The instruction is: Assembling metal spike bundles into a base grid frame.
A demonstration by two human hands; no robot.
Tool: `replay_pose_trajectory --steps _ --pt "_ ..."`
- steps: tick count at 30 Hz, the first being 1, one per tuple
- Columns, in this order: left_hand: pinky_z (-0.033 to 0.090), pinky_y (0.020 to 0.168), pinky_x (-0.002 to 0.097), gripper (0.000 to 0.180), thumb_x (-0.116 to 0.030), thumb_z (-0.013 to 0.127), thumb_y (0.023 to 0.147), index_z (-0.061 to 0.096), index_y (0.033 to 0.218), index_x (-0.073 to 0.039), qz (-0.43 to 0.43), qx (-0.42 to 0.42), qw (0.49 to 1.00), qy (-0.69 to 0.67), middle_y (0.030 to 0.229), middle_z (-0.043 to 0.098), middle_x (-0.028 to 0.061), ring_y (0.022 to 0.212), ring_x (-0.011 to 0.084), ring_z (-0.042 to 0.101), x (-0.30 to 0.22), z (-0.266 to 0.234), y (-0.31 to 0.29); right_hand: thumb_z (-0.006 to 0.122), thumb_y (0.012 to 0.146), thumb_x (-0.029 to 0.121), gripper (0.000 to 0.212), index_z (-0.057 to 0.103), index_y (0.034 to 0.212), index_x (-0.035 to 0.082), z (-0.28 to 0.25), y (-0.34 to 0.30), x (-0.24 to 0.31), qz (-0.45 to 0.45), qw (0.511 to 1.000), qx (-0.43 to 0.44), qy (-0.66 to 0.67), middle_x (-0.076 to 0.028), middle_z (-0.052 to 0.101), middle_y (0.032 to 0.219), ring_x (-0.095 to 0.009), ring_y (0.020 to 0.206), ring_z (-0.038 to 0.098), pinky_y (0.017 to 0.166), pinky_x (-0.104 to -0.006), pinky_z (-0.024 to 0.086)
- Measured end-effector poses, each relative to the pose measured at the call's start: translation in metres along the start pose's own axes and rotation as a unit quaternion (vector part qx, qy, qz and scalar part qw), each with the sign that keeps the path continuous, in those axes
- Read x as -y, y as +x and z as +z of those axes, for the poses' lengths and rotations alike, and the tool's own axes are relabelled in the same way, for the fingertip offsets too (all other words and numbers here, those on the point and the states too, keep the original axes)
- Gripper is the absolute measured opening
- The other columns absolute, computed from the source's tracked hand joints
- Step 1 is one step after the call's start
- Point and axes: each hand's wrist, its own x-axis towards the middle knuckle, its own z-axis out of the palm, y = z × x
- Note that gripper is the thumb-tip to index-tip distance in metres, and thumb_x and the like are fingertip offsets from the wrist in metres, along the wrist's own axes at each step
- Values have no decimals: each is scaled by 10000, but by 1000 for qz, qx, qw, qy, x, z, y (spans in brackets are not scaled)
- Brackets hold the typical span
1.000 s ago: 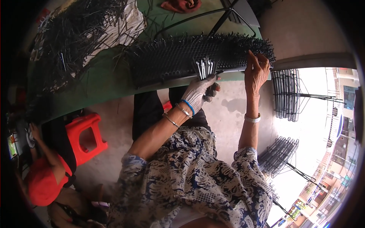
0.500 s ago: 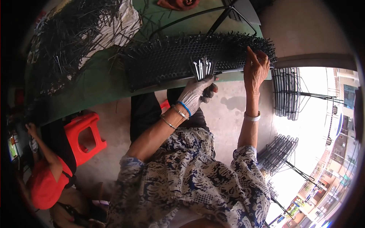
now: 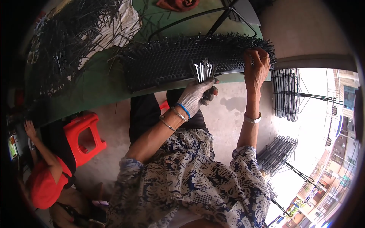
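Note:
My left hand point(image 3: 195, 94), in a whitish glove with dark, stained fingertips, is closed around a bundle of thin metal rods point(image 3: 203, 70). Their shiny flattened ends fan upward in front of a long black perforated board point(image 3: 159, 67). Many short dark rods point(image 3: 232, 40) stand in the holes along the board's far side, densest toward the right. At the board's right end my bare right hand point(image 3: 257, 70) has its fingers bent down and drawn together against the holed surface. What its fingertips hold, if anything, is hidden.
A heap of loose dark rods point(image 3: 62, 45) lies on pale sacking point(image 3: 123, 24) at the far left of the green table point(image 3: 91, 89). A black metal frame point(image 3: 190, 17) stands behind the board. A red stool point(image 3: 97, 144) and a person in a red cap point(image 3: 45, 186) are at left.
My right hand's fingers have gone from pointing up at the far rods to bending lower onto the board. My left hand stays nearly still. The other person's hand has risen slightly.

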Motion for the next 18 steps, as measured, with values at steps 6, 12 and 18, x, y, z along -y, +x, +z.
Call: replay_pose_trajectory --steps 6,12,18 --pt "360 424 174 239 -261 617 962 675 1040 -43 7 -3 1000 18 745 661 61 544 58 545 0 4 -1 684 862 190 101 715 939 131 18 10 -23 5 1000 10 -11 -40 616 1097 -238 1007 572 869 -370 421" --pt "355 420 173 250 -274 622 955 678 1049 -49 20 7 1000 19 773 677 76 540 56 535 2 3 -3 683 880 206 147 742 1001 146 8 12 -6 -11 998 12 -56 -51 628 1065 -234 984 588 837 -354 437" --pt "359 419 175 246 -286 631 945 691 1031 -64 36 3 998 44 801 709 89 529 48 528 2 9 -5 657 937 211 179 746 1066 124 -13 -25 36 108 973 45 197 -7 627 938 -125 792 564 702 -252 445"
